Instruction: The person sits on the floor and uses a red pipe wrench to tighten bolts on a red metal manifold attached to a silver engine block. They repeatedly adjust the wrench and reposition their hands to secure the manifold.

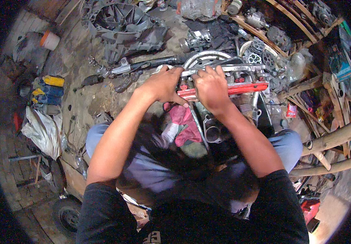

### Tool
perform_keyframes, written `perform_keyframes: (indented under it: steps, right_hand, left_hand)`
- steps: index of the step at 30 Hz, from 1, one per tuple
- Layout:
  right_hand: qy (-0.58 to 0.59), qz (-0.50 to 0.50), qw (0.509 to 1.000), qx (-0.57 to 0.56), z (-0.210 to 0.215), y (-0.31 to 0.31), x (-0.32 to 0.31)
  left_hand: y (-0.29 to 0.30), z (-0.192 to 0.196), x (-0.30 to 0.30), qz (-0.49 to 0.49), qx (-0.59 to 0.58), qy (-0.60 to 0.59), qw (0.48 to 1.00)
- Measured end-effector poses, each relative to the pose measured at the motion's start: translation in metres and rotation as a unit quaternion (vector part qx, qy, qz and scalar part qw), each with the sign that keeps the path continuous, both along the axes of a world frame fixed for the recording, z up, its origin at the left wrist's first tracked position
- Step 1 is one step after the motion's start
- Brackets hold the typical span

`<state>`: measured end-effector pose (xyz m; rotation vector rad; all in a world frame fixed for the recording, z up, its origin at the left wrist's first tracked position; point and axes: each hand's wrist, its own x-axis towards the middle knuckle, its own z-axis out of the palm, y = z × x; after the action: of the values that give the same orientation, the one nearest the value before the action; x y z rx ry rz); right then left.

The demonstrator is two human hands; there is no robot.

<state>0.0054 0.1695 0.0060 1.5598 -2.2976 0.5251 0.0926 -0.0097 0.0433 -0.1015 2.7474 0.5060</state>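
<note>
The person sits with bent knees (286,146) spread to either side, and a long metal engine part (240,68), probably a cylinder head, lies crosswise just beyond the lap, within easy reach of both arms. A red bar (249,88) runs along its near side, parallel to a silvery upper rail.

The left hand (162,86) clasps the left end, fingers over the far edge and thumb stretched down toward the near edge; that wide span likely keeps the end from tipping. The right hand (213,90) is closed on the part near its middle, fingers curled over the upper rail. Its thumb cannot be made out. With the hands set apart, the load is presumably shared and the part kept level. What bears its underside is hard to tell.

Below the left hand lies a crumpled pink cloth (187,122), perhaps kept close for wiping. Beside it, nearer the right forearm, sits a grey metal piece with a round bore (213,133). Beyond the hands, a large bell-shaped housing (128,35) and a black shaft (153,63) lie on the ground (80,103), bulky pieces that probably suit the open floor.
</note>
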Motion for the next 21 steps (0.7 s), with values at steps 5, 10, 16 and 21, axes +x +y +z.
perform_keyframes:
  steps: [5,10,16,21]
  right_hand:
    - [0.016,-0.006,1.000,-0.002,0.000,-0.001,0.001]
    - [0.002,-0.008,0.998,0.062,0.010,-0.003,0.001]
    - [0.003,0.015,0.997,0.070,0.014,-0.002,-0.009]
    - [0.007,0.032,0.990,0.136,0.016,-0.003,-0.006]
  left_hand:
    - [-0.001,-0.004,0.001,0.002,-0.008,0.017,1.000]
    - [0.001,-0.002,0.003,0.001,-0.028,0.026,0.999]
    - [-0.002,-0.001,0.001,0.000,-0.014,-0.006,1.000]
    - [-0.001,-0.002,0.002,0.025,-0.057,-0.026,0.998]
